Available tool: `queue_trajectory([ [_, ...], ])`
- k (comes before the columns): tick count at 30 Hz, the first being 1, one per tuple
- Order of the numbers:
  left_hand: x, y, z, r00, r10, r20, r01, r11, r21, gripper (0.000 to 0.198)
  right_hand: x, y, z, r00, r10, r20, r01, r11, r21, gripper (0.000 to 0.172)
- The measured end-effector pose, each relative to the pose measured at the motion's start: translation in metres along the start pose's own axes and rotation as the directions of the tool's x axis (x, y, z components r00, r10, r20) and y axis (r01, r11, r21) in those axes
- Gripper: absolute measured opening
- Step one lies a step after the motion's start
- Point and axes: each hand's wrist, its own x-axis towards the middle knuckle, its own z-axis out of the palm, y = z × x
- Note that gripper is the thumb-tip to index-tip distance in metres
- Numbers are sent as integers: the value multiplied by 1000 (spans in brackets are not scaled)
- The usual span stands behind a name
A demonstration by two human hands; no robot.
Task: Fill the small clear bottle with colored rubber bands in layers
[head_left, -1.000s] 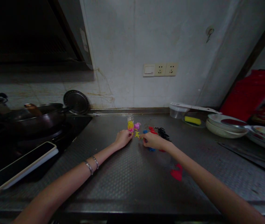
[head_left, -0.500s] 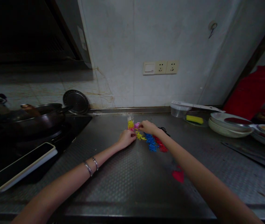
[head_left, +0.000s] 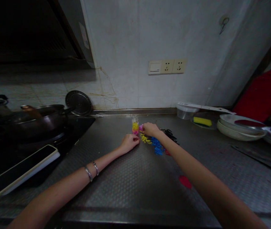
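Observation:
A small clear jar [head_left: 135, 123] stands upright on the metal counter, with yellow pieces over pink ones inside. My left hand [head_left: 130, 142] rests just in front of the jar, fingers pinched together; whatever they hold is too small to make out. My right hand [head_left: 150, 129] is to the right of the jar, its fingers closed at a small pink-purple thing [head_left: 141, 127]. Between the hands lies a loose heap of small yellow pieces [head_left: 145, 138]. Blue pieces [head_left: 157, 146] lie under and beside my right wrist, with red pieces [head_left: 167, 152] mostly hidden by the forearm and black pieces [head_left: 170, 136] beyond it.
Left is a stove with a dark pan [head_left: 40, 121] and a phone-like slab [head_left: 21, 171]. A plastic tub [head_left: 186, 112], yellow sponge [head_left: 202, 121], stacked bowls [head_left: 240, 132] and a knife [head_left: 259, 160] lie right. A flat red piece [head_left: 185, 181] lies near the right forearm.
The view has shifted slightly. My right forearm now covers more of the red pieces, and more of the black ones show. Both hands remain close to the jar.

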Motion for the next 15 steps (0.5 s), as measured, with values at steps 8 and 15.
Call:
queue_trajectory([
  [8,-1,3,-3,1000,-3,-1,3,1000,20,25,-3,3,-6,999,-18,31,17,999,30,28],
  [15,-2,3,-3,1000,11,-7,-10,1000,7,25,-28,28,-25,960,-270,75,238,927,291,24],
])
